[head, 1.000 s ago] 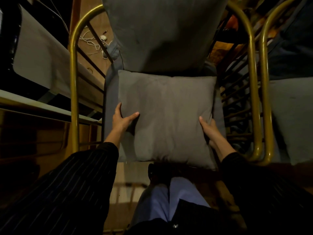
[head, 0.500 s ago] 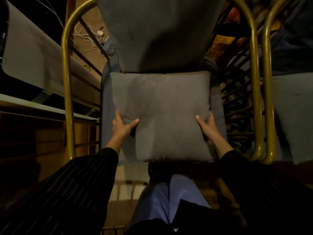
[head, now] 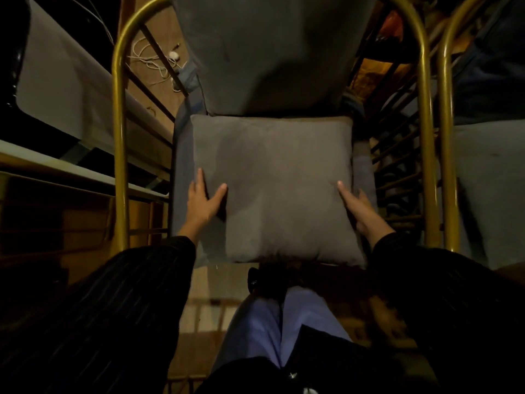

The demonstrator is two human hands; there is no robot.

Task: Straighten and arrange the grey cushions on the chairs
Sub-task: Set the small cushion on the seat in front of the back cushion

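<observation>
A square grey cushion (head: 279, 183) lies flat on the seat of a gold-framed chair (head: 119, 115), its far edge against the grey back cushion (head: 270, 52). My left hand (head: 204, 201) grips the cushion's left edge, thumb on top. On the other side, my right hand (head: 356, 204) holds its right edge, with the fingers wrapped under the side. A blue-grey seat pad (head: 181, 172) shows around the cushion.
A second gold-framed chair (head: 447, 137) with its own grey cushion (head: 491, 194) stands close on the right. At the left runs a pale table edge (head: 65, 166). White cables (head: 153, 64) lie on the wooden floor behind. My legs and a dark shoe are below.
Both hands have pushed the cushion back on the seat and squared it; its far edge now sits against the back cushion.
</observation>
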